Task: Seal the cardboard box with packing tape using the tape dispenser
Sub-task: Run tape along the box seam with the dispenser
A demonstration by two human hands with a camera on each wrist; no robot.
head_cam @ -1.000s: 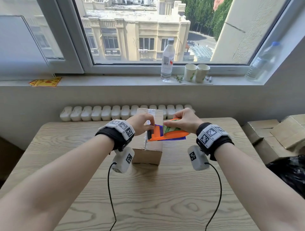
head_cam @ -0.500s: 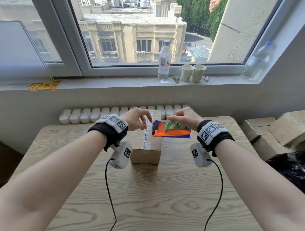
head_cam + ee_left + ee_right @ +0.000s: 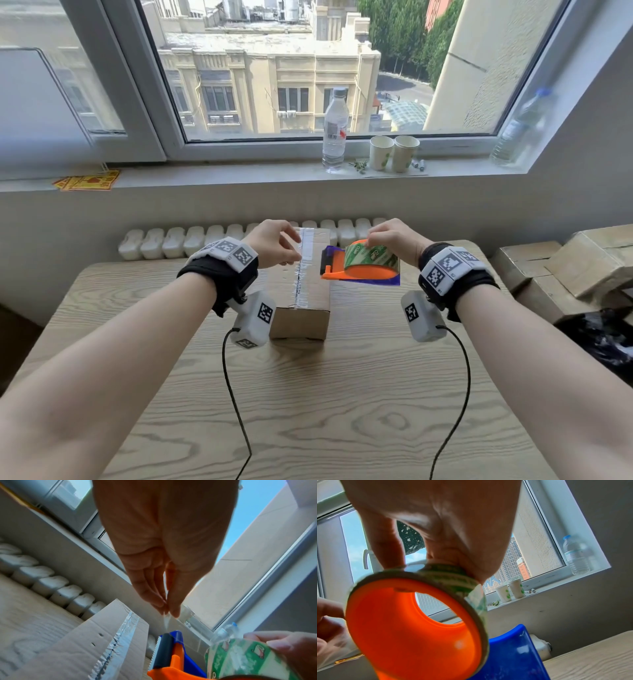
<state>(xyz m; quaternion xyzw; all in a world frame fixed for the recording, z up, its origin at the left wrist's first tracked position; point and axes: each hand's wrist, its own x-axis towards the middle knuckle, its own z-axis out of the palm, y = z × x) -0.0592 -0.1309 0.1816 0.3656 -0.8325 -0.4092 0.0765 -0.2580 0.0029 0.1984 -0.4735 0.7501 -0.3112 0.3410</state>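
Note:
A brown cardboard box (image 3: 298,291) stands on the wooden table (image 3: 308,411), with a shiny strip of clear tape (image 3: 303,270) along its top seam. My right hand (image 3: 394,240) grips the green-printed tape roll (image 3: 371,255) of the orange and blue tape dispenser (image 3: 359,270) from above and holds it in the air just right of the box. My left hand (image 3: 291,255) hovers over the box's far left half. In the left wrist view its fingertips (image 3: 175,612) pinch together on what looks like a thin clear tape end (image 3: 166,620) running towards the dispenser's blade (image 3: 154,654).
On the windowsill stand a water bottle (image 3: 335,133), two paper cups (image 3: 394,152) and another bottle (image 3: 524,126). Stacked cardboard boxes (image 3: 565,267) and a black bag (image 3: 599,339) sit right of the table. A white radiator (image 3: 191,240) runs behind it.
The right hand has lifted the dispenser off the box top and moved it right. The left hand has drawn back from the dispenser's front to the box's left side.

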